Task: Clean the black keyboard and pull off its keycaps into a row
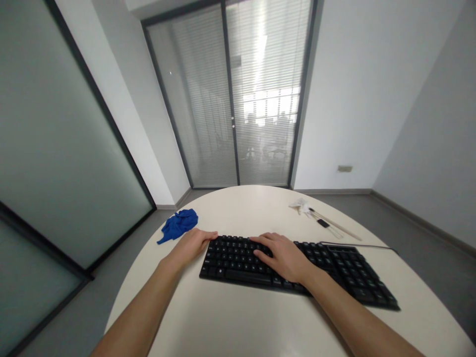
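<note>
A black keyboard lies across the round white table, its number pad toward the right. At its far left corner my left hand is closed on the edge, fingertips against the corner. Over the middle keys rests my right hand, palm down, with its thumb and fingers apart. Keys beneath that palm and forearm are hidden. No separate object shows in either hand.
A crumpled blue cloth lies beyond my left hand. At the far right are a crumpled white tissue, a slim stick and a small black-headed tool. The keyboard's cable runs off toward the right edge.
</note>
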`<state>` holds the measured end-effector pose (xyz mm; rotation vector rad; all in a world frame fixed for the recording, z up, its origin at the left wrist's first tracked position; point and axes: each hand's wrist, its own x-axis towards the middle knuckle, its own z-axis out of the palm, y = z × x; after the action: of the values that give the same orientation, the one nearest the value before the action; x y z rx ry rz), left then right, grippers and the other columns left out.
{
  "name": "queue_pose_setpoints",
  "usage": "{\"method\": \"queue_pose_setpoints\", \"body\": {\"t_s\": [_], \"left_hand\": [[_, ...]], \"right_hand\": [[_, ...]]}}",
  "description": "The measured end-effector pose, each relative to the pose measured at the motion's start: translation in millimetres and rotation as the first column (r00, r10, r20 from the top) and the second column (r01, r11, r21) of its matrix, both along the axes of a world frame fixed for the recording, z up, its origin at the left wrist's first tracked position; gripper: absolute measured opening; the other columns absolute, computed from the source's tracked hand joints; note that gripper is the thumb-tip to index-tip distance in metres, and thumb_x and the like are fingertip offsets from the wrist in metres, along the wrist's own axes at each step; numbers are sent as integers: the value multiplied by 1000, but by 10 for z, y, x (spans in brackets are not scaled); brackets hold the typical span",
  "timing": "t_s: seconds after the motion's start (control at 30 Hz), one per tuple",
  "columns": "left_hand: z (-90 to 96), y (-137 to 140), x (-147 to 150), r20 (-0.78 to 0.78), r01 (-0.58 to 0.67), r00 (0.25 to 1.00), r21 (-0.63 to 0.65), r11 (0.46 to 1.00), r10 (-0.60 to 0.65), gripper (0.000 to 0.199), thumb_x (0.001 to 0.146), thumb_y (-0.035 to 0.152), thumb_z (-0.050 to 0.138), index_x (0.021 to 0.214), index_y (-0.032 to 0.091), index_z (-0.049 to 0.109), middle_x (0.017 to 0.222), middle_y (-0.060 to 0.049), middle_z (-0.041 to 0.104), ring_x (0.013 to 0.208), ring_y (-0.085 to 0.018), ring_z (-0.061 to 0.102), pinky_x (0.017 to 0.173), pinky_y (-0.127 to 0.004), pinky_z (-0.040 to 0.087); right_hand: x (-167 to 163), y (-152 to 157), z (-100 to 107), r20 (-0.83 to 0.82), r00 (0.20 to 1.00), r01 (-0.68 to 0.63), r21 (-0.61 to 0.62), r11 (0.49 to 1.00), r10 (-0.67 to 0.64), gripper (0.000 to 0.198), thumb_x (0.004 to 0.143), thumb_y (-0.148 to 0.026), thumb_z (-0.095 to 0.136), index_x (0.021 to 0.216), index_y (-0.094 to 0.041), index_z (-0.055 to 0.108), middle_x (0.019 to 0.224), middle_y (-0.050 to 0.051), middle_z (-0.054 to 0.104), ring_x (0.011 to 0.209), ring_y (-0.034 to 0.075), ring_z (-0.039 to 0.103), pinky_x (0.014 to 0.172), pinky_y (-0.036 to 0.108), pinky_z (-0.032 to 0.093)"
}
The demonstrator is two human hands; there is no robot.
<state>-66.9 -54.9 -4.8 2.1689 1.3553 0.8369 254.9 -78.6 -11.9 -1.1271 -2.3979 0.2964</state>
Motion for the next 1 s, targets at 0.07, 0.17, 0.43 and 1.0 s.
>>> {"method": "queue_pose_setpoints", "body": {"t_s": [0.07, 0.17, 0.43, 1.0], "left_hand": [[-3, -4, -16, -133, 56, 990, 35, 998, -51, 27, 90, 27, 58, 108, 30, 77, 116, -3, 73, 109, -31, 69, 95, -39, 50], [-9, -24, -19, -184, 92, 980, 68, 993, -78, 31, 92, 25, 54, 114, 30, 75, 122, -3, 70, 114, -30, 67, 97, -39, 50], [-87, -43, -14, -94, -51, 994, 11, 999, 52, 31, 92, 29, 52, 110, 24, 77, 116, -5, 74, 111, -28, 68, 99, -39, 51], [-136, 28, -29, 19, -147, 989, -15, 989, 147, 25, 85, 33, 62, 97, 21, 80, 102, -7, 78, 99, -29, 71, 93, -39, 52]], "right_hand": [[2, 1, 1, -3, 1000, -3, -1, 1000, 3, 40, 99, -45, 49, 133, -29, 61, 121, 7, 69, 108, 27, 63, 100, 44, 47], [6, -2, 5, -5, 1000, -3, -2, 1000, 3, 40, 99, -45, 50, 133, -28, 61, 121, 7, 69, 108, 26, 63, 99, 43, 47], [4, -4, 7, 3, 1000, 1, -4, 1000, -1, 40, 99, -45, 49, 133, -29, 61, 121, 7, 69, 108, 26, 63, 99, 44, 47], [2, -9, 27, 1, 1000, 3, -5, 1000, -3, 40, 99, -45, 49, 133, -29, 61, 121, 7, 69, 109, 27, 63, 99, 44, 47]]}}
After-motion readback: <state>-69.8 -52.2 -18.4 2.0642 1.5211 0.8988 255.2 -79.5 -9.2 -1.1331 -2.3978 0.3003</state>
